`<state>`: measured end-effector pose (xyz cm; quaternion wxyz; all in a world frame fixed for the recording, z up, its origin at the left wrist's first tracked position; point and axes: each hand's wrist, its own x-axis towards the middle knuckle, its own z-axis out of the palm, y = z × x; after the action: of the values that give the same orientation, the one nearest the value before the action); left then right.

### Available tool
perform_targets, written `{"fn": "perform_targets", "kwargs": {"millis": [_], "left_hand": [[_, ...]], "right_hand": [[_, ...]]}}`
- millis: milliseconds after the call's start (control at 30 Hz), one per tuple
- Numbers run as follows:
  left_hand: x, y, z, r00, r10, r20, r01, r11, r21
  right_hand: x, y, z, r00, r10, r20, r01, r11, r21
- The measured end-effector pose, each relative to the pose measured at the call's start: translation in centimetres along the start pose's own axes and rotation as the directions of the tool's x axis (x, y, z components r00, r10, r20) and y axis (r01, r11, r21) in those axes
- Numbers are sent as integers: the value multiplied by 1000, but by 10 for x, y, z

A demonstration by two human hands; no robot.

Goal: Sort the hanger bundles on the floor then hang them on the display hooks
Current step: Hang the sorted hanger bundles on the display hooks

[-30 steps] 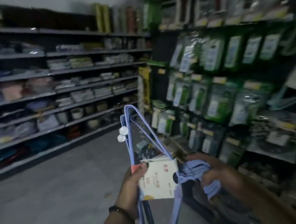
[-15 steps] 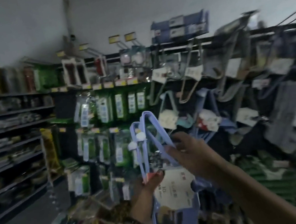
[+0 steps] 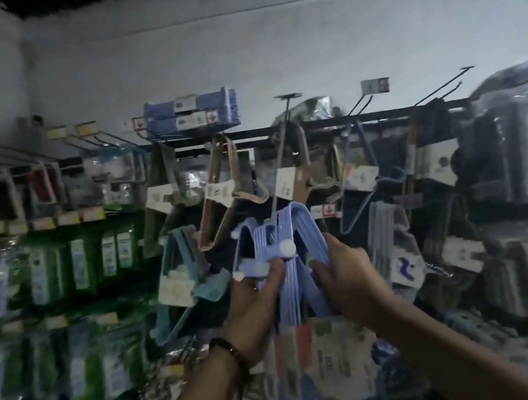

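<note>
Lilac plastic hangers [image 3: 285, 285], bundled upright inside a printed card sleeve [image 3: 330, 357], are gripped from both sides: the left hand [image 3: 254, 307] is curled round the edge by the white round knobs [image 3: 287, 248], the right hand [image 3: 347, 283] clamped on the opposite shoulder. The long axis is kept vertical, apex above the fingers. Just above it a thin grey wire display hook [image 3: 279, 163] slants up to the dark rail [image 3: 379, 113], near a beige hanger bundle [image 3: 219, 206]

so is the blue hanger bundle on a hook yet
Not hung: left hand and right hand grip the hanger bundle. Its top meets a hook tip; threaded, cannot tell.
</note>
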<state>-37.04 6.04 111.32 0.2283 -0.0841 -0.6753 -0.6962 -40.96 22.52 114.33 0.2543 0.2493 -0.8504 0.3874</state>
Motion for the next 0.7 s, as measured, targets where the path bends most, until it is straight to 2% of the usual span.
{"fn": "perform_targets", "kwargs": {"millis": [67,200,300,433,533,600,700], "left_hand": [[26,-9,22,1000,14,-19,-12,994,108],[87,-16,42,997,-56,50,40,957,287],[132,-18,45,996,-40,79,1,902,433],[184,-6,44,972,21,235,-137,861,490],[215,13,49,897,58,437,-281,840,464],[238,23,56,829,150,538,-452,748,487],[273,37,73,724,283,629,-666,521,533]], "right_hand": [[15,24,-21,1000,13,-16,-13,1000,-11],[52,69,-59,996,-71,-54,49,941,-335],[76,95,-82,992,-67,-108,17,914,-406],[105,108,-111,983,-41,-177,-40,900,-434],[129,116,-128,972,11,-235,-128,863,-488],[149,124,-137,961,51,-273,-195,825,-531],[184,137,-149,952,70,-299,-237,788,-569]]}}
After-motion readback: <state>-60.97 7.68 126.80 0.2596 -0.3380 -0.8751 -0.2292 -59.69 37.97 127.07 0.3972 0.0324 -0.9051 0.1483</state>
